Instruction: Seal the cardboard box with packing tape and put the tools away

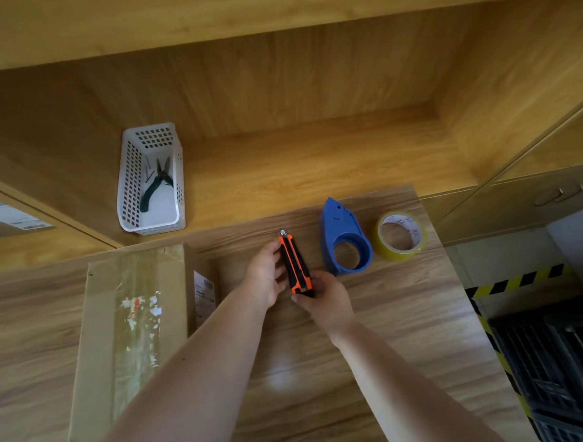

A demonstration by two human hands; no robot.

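An orange-and-black utility knife [295, 265] is gripped at mid-table by both hands: the left hand [265, 277] closed along its side, the right hand [325, 299] closed on its butt. The cardboard box [126, 333], taped along its seam, sits left. Bare table [409, 333] lies toward the right edge. The box labels appear printed but unreadable.

wooden table [392, 334], shelf alcove [313, 151], hazard-striped floor [512, 284]

Wood-grain table [377, 369]: cardboard box [133, 333], blue dispenser [344, 238] (upright), tape roll [401, 236].
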